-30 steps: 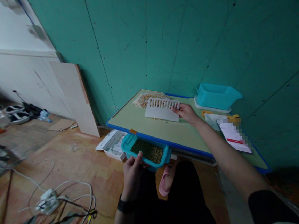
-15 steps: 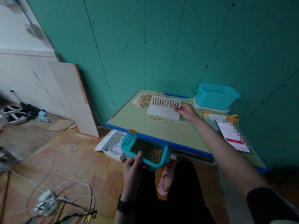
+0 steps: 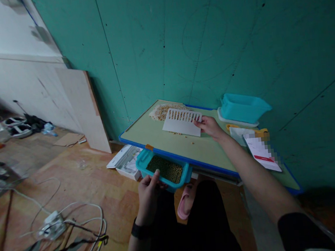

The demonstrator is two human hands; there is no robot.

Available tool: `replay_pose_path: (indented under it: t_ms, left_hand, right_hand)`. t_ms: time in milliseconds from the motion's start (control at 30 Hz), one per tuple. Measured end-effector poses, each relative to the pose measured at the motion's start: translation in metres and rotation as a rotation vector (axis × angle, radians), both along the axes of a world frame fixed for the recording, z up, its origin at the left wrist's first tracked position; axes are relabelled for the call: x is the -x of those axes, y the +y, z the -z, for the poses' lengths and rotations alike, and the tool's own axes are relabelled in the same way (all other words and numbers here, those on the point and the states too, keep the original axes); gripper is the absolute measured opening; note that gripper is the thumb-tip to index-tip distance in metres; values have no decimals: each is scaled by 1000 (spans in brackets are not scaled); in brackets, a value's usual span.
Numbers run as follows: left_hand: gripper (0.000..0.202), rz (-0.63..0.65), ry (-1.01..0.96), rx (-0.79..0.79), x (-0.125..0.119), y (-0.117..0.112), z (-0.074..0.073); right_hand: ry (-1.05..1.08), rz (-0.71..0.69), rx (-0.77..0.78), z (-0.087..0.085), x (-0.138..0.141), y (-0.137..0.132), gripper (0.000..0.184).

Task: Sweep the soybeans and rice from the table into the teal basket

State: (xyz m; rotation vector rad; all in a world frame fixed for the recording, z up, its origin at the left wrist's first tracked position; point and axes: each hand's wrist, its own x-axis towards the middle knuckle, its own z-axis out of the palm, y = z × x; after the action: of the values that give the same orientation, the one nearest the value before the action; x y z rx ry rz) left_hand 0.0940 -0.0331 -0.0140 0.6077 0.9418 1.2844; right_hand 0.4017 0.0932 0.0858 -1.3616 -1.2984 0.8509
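Observation:
My right hand [image 3: 210, 126] grips the right end of a white slotted plastic scraper [image 3: 181, 122] that stands on the green table [image 3: 187, 147], just in front of a pile of tan beans [image 3: 163, 110] at the far left corner. A few loose beans lie near the scraper's lower edge. My left hand [image 3: 148, 197] holds the near rim of a teal container [image 3: 165, 170] full of greenish beans, kept just below the table's front edge.
An upturned teal tub [image 3: 243, 108] on a white lid, yellow items and a white card [image 3: 260, 152] sit at the table's right. A white box [image 3: 125, 162], a power strip with cables [image 3: 55, 225] and a leaning board [image 3: 84, 109] occupy the floor.
The scraper has shifted slightly back and forth on the table, leaving a few loose beans scattered in front of it. My left hand and the teal container have stayed put.

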Motion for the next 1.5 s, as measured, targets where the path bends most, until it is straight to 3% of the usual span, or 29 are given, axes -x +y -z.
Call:
replay_pose_path:
  t_ms: [233,600,1500]
  left_hand:
    - [50,3,7,-5,-1,0,-2]
    - [48,2,13,4,1,1,3]
    - [50,12,29,-22,0,5,1]
  right_hand:
    - [-16,42,-56,3,-1,5,60]
    - [5,6,28,-1,5,0,49]
    - [19,-75,23,-5,11,-18,66]
